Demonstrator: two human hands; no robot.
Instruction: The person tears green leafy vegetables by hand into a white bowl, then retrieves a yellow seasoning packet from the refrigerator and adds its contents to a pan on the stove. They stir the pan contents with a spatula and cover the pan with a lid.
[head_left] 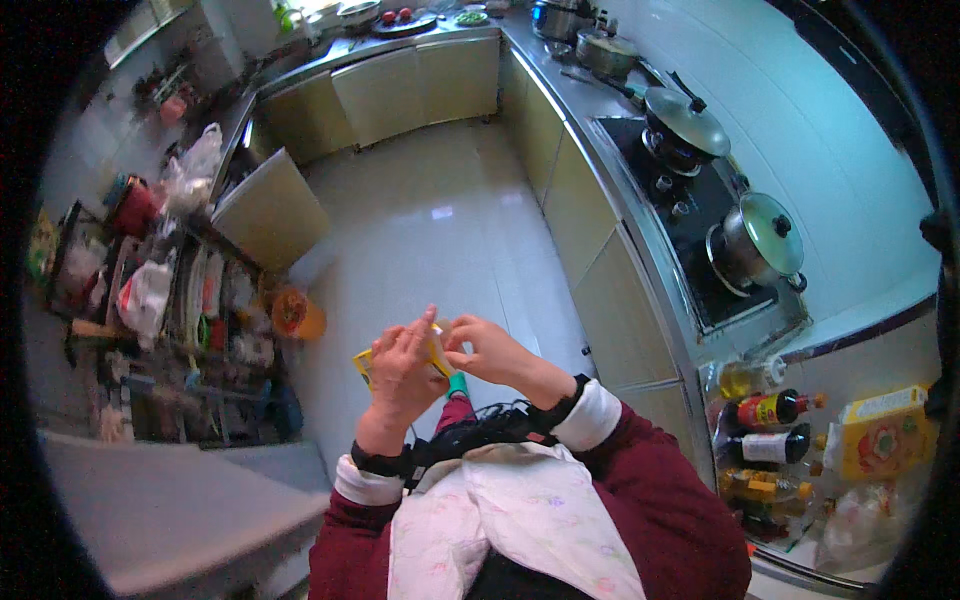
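In front of my body, over the floor, both hands are close together at a small yellow packet with a pale part. My left hand is wrapped round it from above, with the index finger pointing forward, and covers most of it. The fingers of my right hand are bent and pinch at the packet's right edge by the left fingertips. What exactly the packet is, and what lies in it, I cannot make out.
On the right, a pan with a lid and a lidded pot stand on the black hob. Several bottles stand near right. On the left are a crowded rack, an orange bin and an open cabinet door.
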